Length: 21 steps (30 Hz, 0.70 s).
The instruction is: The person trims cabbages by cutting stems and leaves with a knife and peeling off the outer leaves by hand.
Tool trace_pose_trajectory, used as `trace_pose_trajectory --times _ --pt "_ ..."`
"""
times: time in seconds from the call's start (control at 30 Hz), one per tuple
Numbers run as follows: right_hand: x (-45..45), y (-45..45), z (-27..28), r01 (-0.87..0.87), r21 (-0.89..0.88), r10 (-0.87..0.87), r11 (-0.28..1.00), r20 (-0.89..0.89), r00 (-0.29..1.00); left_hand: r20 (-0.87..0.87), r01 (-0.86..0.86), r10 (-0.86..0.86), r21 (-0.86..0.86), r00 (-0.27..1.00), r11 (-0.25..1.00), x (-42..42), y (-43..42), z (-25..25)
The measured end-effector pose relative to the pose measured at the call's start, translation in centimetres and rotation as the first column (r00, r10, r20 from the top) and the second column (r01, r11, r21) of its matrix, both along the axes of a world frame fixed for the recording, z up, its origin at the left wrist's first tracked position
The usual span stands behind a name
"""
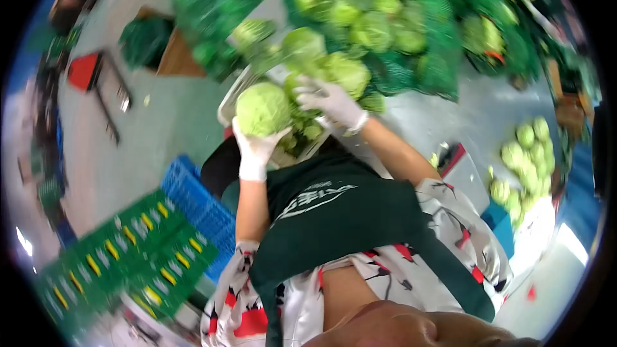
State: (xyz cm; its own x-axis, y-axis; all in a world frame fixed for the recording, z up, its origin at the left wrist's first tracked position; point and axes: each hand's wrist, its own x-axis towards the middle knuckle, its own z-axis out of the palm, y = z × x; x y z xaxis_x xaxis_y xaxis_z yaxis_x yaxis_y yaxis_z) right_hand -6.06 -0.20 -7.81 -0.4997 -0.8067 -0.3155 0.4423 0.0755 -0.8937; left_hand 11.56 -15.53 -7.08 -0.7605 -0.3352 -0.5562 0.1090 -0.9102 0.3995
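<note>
In the head view my left hand [254, 153], in a white glove, is wrapped round the lower side of a round pale green cabbage [263, 110]. My right hand [328, 101], also gloved, is to the right of it, over other cabbages [348, 74]; its fingers are spread and somewhat blurred, and no cabbage is held in it. Beneath both hands is a light-coloured crate [228, 104] with green leaves [311, 131] in it. Another cabbage [303, 49] sits just beyond my hands.
Green net bags [438, 38] of cabbages stand ahead. A cabbage pile [530, 166] lies at the right. At the lower left are a blue crate [204, 209] and green packs [122, 250] with yellow marks. A red object [84, 72] on a dark frame stands left.
</note>
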Motion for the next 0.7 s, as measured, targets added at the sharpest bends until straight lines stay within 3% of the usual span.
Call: trace_pose_trajectory --times 0.07,0.1,0.13,0.17,0.23,0.27,0.3,0.33,0.37,0.4,0.5,0.53,0.57,0.6,0.63,0.7 --pt "-1.1 1.2 3.9 -0.204 0.172 0.219 0.964 -0.072 0.973 0.094 0.148 -0.131 -0.204 0.987 0.968 -1.6 1.2 1.9" --pt "-1.6 1.6 6.1 -0.267 0.215 0.272 0.939 0.008 0.962 0.142 0.25 -0.213 -0.345 0.967 0.905 -2.3 1.6 1.5" --pt "-0.6 1.5 3.4 -0.11 0.124 0.131 0.986 -0.174 0.976 0.194 0.298 -0.235 -0.423 0.952 0.856 -2.6 1.7 -0.6" --pt "-0.9 2.2 4.3 0.006 0.18 0.041 0.984 -0.259 0.965 0.365 0.412 -0.235 -0.545 0.901 0.73 -3.4 2.0 0.2" --pt "-2.9 4.7 4.6 -0.005 0.105 0.012 0.995 -0.072 0.997 0.435 0.491 -0.241 -0.676 0.868 0.55 -4.5 3.2 1.3" --pt "-3.5 5.2 2.2 0.098 -0.021 -0.1 0.995 -0.068 0.993 0.381 0.513 -0.352 -0.719 0.855 0.469 -5.4 3.7 3.1" --pt "-3.9 6.6 1.7 0.152 -0.055 -0.149 0.987 0.047 0.988 0.339 0.524 -0.452 -0.76 0.825 0.385 -6.2 4.3 4.8" --pt "-4.4 8.1 2.5 0.212 -0.083 -0.197 0.974 0.162 0.967 0.251 0.504 -0.53 -0.759 0.81 0.411 -6.5 4.3 4.3" --pt "-4.7 10.9 3.5 0.211 -0.02 -0.189 0.977 0.368 0.91 0.162 0.488 -0.594 -0.753 0.788 0.442 -7.0 4.1 3.9" --pt "-4.9 12.7 3.3 0.33 -0.011 -0.304 0.944 0.364 0.88 0.115 0.525 -0.674 -0.726 0.73 0.445 -8.2 4.1 4.9" --pt "-7.5 21.9 5.3 0.524 0.223 -0.569 0.822 0.332 0.752 0.353 0.543 -0.518 -0.793 0.779 0.276 -11.6 5.2 3.2" --pt "-7.6 23.9 5.4 0.685 0.021 -0.654 0.728 0.322 0.685 0.373 0.54 -0.468 -0.787 0.801 0.297 -12.1 4.6 1.8" --pt "-9.0 27.3 1.7 0.798 0.036 -0.758 0.601 0.342 0.556 0.391 0.532 -0.439 -0.805 0.809 0.264 -12.2 4.0 1.0" --pt "-9.0 30.1 4.2 0.884 0.126 -0.878 0.45 0.245 0.412 0.406 0.521 -0.403 -0.822 0.82 0.231 -12.1 3.4 0.7" --pt "-9.9 34.6 2.4 0.915 0.193 -0.924 0.356 0.221 0.312 0.421 0.511 -0.364 -0.836 0.831 0.2 -12.0 2.9 0.2" --pt "-11.4 41.8 -1.2 0.987 0.101 -0.981 0.124 0.164 0.106 0.439 0.507 -0.337 -0.849 0.833 0.147 -13.0 1.6 -2.0"
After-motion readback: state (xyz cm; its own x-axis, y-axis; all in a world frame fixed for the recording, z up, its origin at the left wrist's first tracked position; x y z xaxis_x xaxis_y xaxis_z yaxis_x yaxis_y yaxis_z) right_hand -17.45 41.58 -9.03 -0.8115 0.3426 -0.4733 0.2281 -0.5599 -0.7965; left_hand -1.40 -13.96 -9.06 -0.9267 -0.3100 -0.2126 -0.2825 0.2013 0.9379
